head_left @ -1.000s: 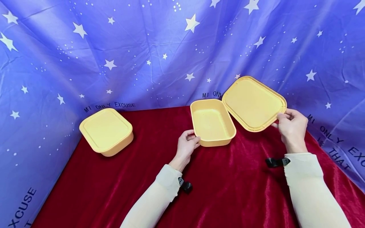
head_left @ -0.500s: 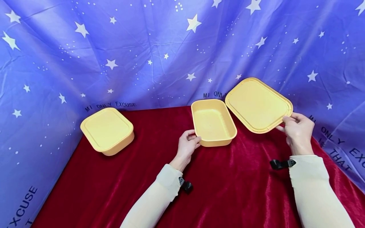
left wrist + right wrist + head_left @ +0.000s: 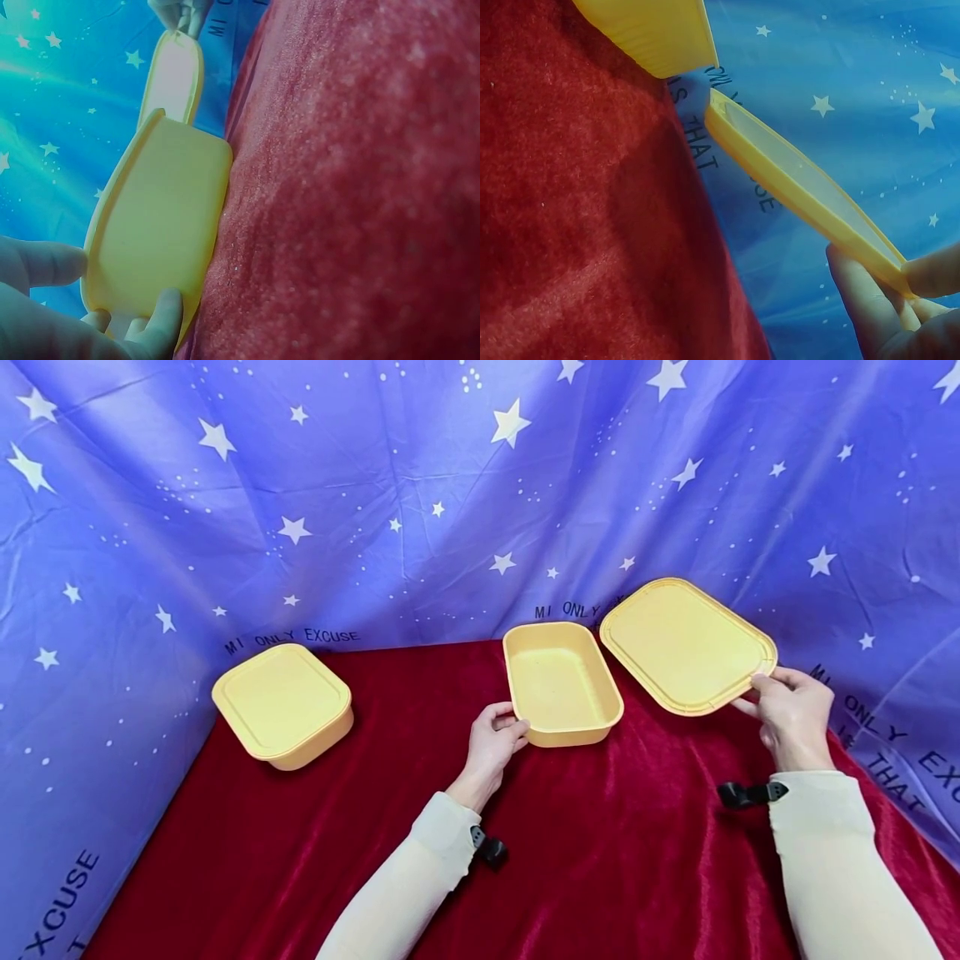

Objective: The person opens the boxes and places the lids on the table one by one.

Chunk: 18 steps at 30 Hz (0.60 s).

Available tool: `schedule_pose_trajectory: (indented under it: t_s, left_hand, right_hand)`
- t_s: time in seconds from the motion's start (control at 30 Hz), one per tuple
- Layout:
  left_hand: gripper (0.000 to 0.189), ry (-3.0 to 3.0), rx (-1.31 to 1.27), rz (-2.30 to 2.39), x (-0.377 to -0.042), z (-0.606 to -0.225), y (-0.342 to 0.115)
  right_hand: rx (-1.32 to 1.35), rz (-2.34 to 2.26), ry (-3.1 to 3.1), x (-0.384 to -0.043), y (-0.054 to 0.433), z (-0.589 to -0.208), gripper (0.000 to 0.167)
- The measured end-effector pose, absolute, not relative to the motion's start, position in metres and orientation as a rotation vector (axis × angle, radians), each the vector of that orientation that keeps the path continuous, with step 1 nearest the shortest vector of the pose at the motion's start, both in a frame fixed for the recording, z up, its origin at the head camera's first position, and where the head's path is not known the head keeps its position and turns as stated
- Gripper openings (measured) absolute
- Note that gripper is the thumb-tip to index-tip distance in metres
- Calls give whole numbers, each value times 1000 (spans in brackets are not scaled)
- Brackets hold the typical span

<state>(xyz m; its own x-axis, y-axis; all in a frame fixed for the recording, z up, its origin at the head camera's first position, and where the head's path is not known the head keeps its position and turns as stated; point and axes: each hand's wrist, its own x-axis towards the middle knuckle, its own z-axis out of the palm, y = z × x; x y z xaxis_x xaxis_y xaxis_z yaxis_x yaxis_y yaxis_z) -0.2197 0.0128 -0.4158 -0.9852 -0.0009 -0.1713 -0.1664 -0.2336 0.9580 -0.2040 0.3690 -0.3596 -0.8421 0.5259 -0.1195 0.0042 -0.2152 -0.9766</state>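
Note:
A yellow plastic food container (image 3: 558, 681) without its lid sits on the red cloth, its bare inside showing. My left hand (image 3: 491, 743) holds it at the near left corner, thumb at the rim and fingers against the side wall, as the left wrist view shows. To the right, my right hand (image 3: 798, 714) pinches a yellow lid (image 3: 686, 647) by its near right corner. The lid hangs tilted above the cloth beside the container, its rimmed underside towards the head camera. In the right wrist view the lid (image 3: 802, 195) appears almost edge-on between thumb and fingers.
Another yellow container (image 3: 281, 706) with its lid on stands at the left of the table. Red velvet cloth (image 3: 585, 852) covers the table. A blue star-patterned curtain (image 3: 420, 460) rises right behind the table and along both sides.
My right hand has moved right and slightly down with the lid, widening the lid's distance from the container. The left hand and the open container have stayed in place.

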Motion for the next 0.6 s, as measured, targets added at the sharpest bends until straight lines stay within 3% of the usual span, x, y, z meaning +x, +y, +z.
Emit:
schedule_pose_trajectory:
  t_s: [0.6]
  left_hand:
    - [39, 1892, -195, 2370, -221, -417, 13]
  right_hand:
    - [-597, 2331, -1514, -208, 384, -379, 14]
